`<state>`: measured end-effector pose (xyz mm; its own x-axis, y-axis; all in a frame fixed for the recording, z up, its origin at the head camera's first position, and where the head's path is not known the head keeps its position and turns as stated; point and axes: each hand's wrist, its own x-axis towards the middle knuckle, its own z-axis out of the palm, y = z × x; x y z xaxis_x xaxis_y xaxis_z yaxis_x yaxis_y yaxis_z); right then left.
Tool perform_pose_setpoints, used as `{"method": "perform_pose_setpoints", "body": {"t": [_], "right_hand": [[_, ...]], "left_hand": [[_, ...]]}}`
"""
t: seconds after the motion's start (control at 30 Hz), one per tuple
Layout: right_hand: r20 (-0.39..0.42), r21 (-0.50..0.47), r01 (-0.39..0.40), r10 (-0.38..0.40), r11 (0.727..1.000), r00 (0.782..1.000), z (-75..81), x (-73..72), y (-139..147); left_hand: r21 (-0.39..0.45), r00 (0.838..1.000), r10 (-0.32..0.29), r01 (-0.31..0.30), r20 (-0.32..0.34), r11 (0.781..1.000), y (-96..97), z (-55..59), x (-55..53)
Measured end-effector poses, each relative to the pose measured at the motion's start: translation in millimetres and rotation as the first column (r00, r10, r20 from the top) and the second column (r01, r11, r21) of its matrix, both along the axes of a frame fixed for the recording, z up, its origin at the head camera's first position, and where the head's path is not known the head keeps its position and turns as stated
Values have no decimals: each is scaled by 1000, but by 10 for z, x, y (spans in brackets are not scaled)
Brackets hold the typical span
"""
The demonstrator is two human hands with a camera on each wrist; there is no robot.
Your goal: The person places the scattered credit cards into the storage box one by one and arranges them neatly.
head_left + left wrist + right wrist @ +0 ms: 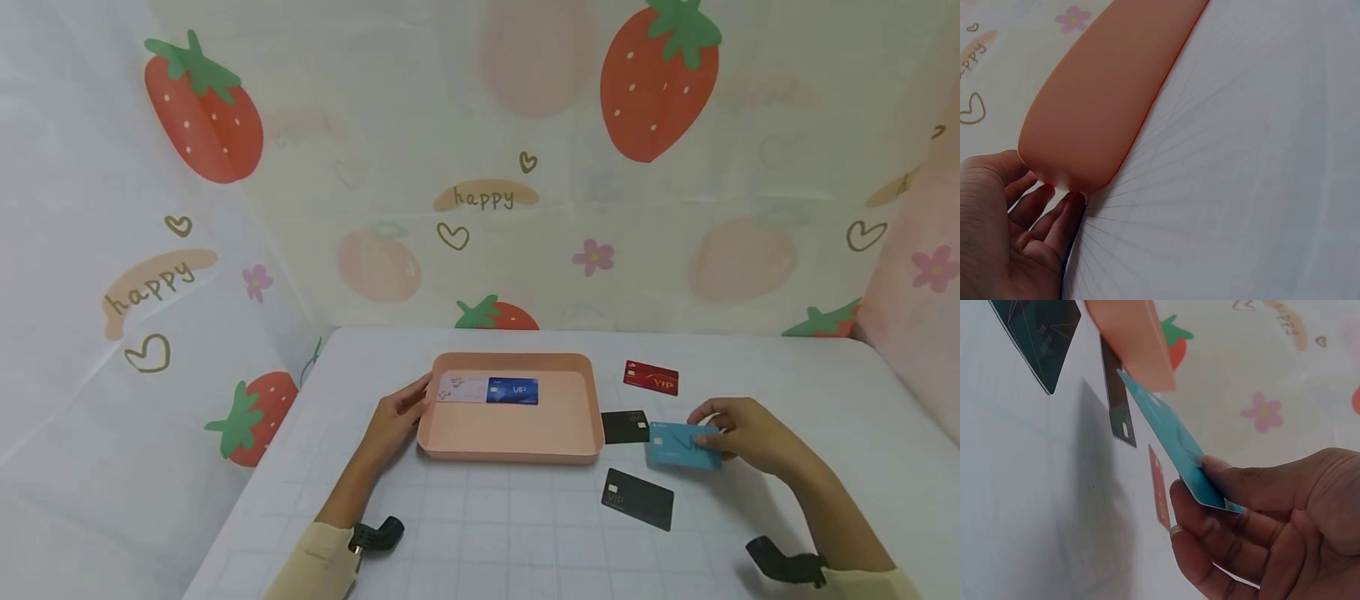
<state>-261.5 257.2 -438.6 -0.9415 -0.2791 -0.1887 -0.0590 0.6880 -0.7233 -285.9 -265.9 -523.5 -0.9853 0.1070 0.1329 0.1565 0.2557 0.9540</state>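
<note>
While the white table [525, 533] spreads under everything, the tray [525, 433] sits mid-table, long axis nine to three. Left hand [396, 417] grips the tray's nine o'clock end; best to use just enough pressure to stop sliding, no lifting. Right hand [750, 437] pinches the light-blue card [675, 448] by its three o'clock end, thumb on the printed face, fingers underneath. A light pinch that doesn't bend it should do, with the leading edge high enough not to scrape the three o'clock dark card [625, 427]. Light-blue card is off the table, outside the tray, about half past three from it. Long axis close to nine-three, printed face up, tilted in the right wrist view. Other cards: red card [651, 377] at eleven from the light-blue one, four o'clock dark card [637, 500] between seven and eight from it. Inside the tray, pale card [461, 389] toward ten, dark-blue card [513, 391] toward twelve, just beside it, both lengthwise nine-three. Light-blue card's chip [657, 442] is at its nine o'clock end, pointing trayward.
</note>
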Motion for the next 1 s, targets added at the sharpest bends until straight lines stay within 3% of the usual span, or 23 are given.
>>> {"method": "perform_pose_setpoints", "body": {"t": [0.3,0.83,1.0], "right_hand": [[-29,-40,6,-7,999,1000,12,26,-1],[-96,-73,-17,10,997,995,29,16,-120],[-101,-61,2,-8,998,995,30,53,-177]], "left_hand": [[-1,1000,-4,4,6,1000,0,-46,-6],[-14,1000,17,-17,-8,1000,-56,24,24],[-20,1000,-6,7,5,1000,-40,14,8]]}}
